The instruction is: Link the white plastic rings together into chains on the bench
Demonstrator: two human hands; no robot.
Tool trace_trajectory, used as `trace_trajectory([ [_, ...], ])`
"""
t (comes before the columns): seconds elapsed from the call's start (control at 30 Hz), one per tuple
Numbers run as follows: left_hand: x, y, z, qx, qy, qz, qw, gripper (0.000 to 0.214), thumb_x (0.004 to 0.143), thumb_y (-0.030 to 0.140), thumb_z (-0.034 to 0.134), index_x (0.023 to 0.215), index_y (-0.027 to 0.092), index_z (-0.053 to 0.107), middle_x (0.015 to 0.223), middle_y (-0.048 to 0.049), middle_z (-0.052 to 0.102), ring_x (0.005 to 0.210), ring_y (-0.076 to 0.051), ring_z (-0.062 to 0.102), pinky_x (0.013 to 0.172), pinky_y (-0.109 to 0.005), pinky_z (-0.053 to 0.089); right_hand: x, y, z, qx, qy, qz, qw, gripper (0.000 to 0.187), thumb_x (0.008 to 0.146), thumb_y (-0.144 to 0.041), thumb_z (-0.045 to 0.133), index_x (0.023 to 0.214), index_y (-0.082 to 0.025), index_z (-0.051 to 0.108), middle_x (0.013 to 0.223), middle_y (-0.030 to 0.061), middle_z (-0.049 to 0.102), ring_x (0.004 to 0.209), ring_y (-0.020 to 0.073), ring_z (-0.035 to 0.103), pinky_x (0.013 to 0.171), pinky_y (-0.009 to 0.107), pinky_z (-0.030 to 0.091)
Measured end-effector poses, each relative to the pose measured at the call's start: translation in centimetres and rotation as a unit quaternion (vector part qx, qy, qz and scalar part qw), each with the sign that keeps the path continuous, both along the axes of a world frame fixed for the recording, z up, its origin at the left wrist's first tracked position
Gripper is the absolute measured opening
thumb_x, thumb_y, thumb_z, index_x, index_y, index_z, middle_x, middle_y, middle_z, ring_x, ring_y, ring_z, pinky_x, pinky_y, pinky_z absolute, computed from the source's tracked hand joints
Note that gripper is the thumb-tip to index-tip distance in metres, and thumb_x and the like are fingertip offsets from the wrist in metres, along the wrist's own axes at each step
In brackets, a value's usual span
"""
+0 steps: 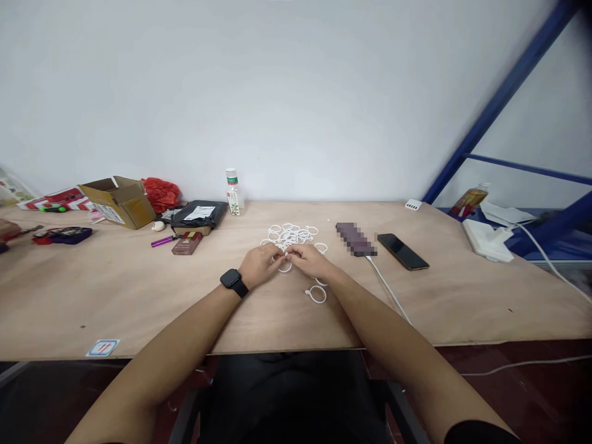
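Observation:
My left hand (260, 266), with a black watch (234, 282) on its wrist, and my right hand (312, 261) meet at the fingertips over the table. Between them they pinch a white curtain ring (285, 271), whose top is covered by the fingers. Just beyond the fingertips lies a heap of similar white rings (292, 234). One loose ring (319, 302) with a small eyelet rests on the wood nearer to me, below my right wrist. Another is partly hidden under that wrist, and a further one lies just past my right hand.
Right of my hands are a blurred-out phone (354, 239) on a white cable, a black phone (402, 251) and a white power strip (486, 240). On the left stand a small dark red box (187, 243), a black package (201, 214), a bottle (235, 194) and an open carton (121, 203).

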State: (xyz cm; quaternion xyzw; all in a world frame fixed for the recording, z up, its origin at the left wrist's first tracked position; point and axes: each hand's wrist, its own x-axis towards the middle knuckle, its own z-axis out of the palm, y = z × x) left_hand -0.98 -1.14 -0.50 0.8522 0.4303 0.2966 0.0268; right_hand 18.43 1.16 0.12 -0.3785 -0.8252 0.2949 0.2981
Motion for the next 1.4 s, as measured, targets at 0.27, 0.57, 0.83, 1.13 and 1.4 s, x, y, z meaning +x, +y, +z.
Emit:
trace_trajectory([
  [0.27, 0.3, -0.1, 0.3, -0.028, 0.007, 0.001, 1.0, 0.026, 0.092, 0.039, 0.051, 0.08, 0.019, 0.062, 0.077, -0.0025, 0.064, 0.072, -0.015, 0.058, 0.067, -0.026, 0.042, -0.1, 0.5, -0.7, -0.001, 0.018, -0.033, 0.999, 0.017, 0.071, -0.015, 0.055, 0.077, -0.017, 0.07, 0.057, -0.005, 0.054, 0.054, 0.009, 0.044, 0.053, 0.02, 0.031],
  [0.57, 0.4, 0.2, -0.3, -0.023, -0.055, -0.017, 0.998, 0.021, 0.091, 0.037, 0.054, 0.099, 0.019, 0.061, 0.087, -0.0035, 0.063, 0.077, -0.015, 0.057, 0.072, -0.028, 0.045, 0.0, 0.4, 0.2, 0.094, 0.039, -0.076, 0.992, 0.032, 0.074, -0.007, 0.049, 0.089, -0.021, 0.074, 0.081, 0.001, 0.071, 0.074, 0.0146, 0.061, 0.072, 0.026, 0.046],
  [0.83, 0.8, -0.4, -0.1, -0.049, -0.103, -0.101, 0.988, 0.032, 0.09, 0.04, 0.056, 0.113, 0.02, 0.063, 0.103, -0.0077, 0.061, 0.088, -0.017, 0.057, 0.081, -0.031, 0.048, 1.3, 2.0, -0.5, 0.144, 0.025, -0.135, 0.98, 0.059, 0.071, 0.001, 0.044, 0.121, -0.023, 0.064, 0.13, 0.0069, 0.056, 0.116, 0.0215, 0.054, 0.1, 0.037, 0.044],
  [1.13, 3.7, -2.0, -1.0, -0.058, 0.044, -0.258, 0.963, 0.026, 0.086, 0.043, 0.061, 0.101, 0.024, 0.069, 0.117, -0.0083, 0.063, 0.109, -0.024, 0.056, 0.099, -0.038, 0.04, 1.1, 1.5, -0.1, 0.149, 0.036, -0.142, 0.978, 0.045, 0.073, -0.003, 0.046, 0.108, -0.02, 0.068, 0.107, 0.006, 0.063, 0.087, 0.0176, 0.059, 0.086, 0.033, 0.048],
  [1.4, 0.9, -0.5, 0.2, -0.087, -0.07, -0.09, 0.99, 0.019, 0.095, 0.03, 0.044, 0.098, 0.019, 0.059, 0.093, -0.0062, 0.067, 0.086, -0.019, 0.061, 0.079, -0.031, 0.046, 0.9, 0.9, 0.1, 0.15, 0.062, -0.067, 0.984, 0.025, 0.088, -0.016, 0.05, 0.102, -0.021, 0.07, 0.1, 0.0051, 0.068, 0.092, 0.0176, 0.06, 0.085, 0.031, 0.046],
])
